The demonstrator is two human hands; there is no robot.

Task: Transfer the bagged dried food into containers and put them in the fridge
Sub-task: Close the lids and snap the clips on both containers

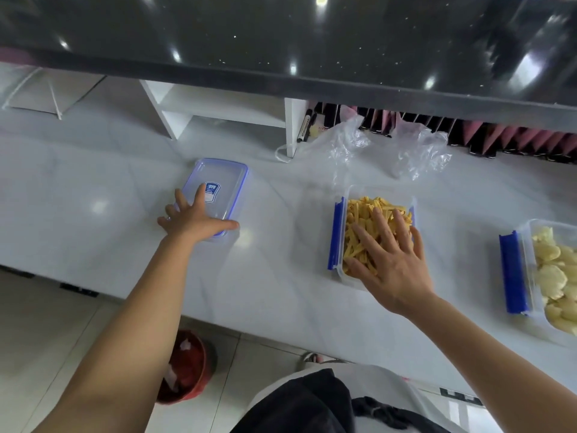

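A clear plastic container [342, 232] with blue side clips stands on the white counter, filled with yellow dried sticks [365, 214]. My right hand [393, 257] lies flat on the sticks with straight, spread fingers. To the left lies the container's clear lid [223, 182] with a blue rim and a label. My left hand [193, 218] rests on the lid's near end, fingers spread, thumb along its near edge. Two emptied clear plastic bags [340, 142] [418, 151] lie crumpled behind the container.
A second open container [524, 242] of pale dried slices [552, 270] stands at the right edge. A white shelf unit [224, 110] and a dark raised countertop [281, 42] are behind. On the floor below stands a red bin [187, 367].
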